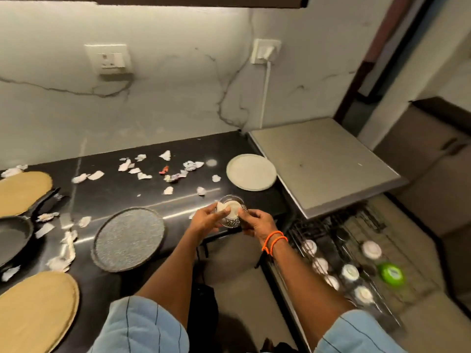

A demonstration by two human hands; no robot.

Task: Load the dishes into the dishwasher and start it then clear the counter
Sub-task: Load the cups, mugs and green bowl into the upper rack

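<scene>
Black counter (122,189), littered with paper scraps (142,171); 2 tan plates, a pan, a grey plate (128,239). My left hand (207,220) and right hand (257,224) curl around a glass (232,212) above the counter edge. I judge loading is underway; next it goes upside down into the rack (344,261) on the right.

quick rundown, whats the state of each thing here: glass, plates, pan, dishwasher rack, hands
glass: held over the counter edge by both hands, paper scrap at its mouth
left hand: grips the glass
right hand: grips the glass
white plate: flat on counter, not loaded
grey plate: flat on counter, overhanging the edge
black pan: on counter, not loaded
dishwasher rack: pulled out, holding cups
paper scraps: scattered over counter
</scene>
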